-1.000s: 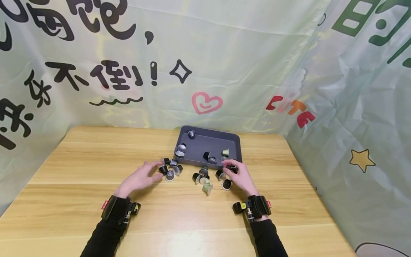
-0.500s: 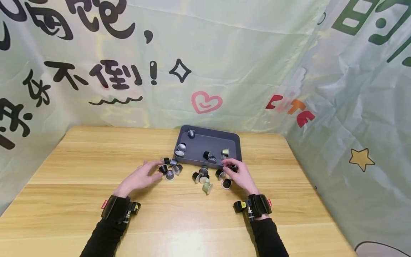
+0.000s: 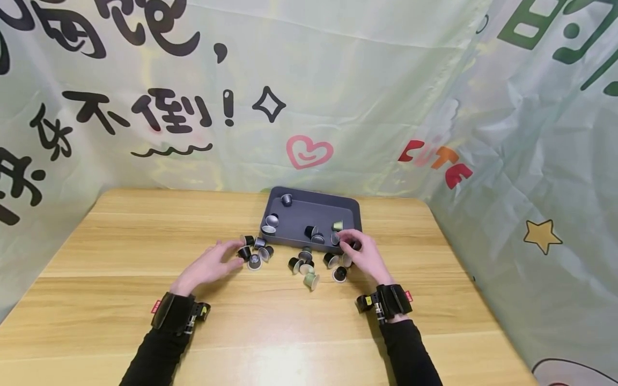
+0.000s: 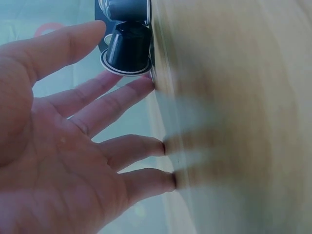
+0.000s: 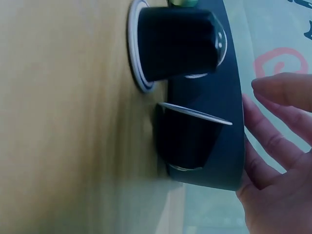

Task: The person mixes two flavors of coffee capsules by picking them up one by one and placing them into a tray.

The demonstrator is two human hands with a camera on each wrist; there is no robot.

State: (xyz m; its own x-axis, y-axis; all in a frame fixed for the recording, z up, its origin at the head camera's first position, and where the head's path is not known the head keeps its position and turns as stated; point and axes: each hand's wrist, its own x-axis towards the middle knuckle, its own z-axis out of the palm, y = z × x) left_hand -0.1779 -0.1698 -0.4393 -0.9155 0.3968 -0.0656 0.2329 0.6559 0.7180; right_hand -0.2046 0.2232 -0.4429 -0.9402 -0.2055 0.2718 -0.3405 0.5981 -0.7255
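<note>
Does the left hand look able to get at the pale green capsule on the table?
Probably yes: the left hand appears to hold nothing, and the pale green capsule has bare table on its near side.

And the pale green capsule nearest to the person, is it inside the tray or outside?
Outside. The pale green capsule lies on the table, on the person's side of the tray, not touching it.
</note>
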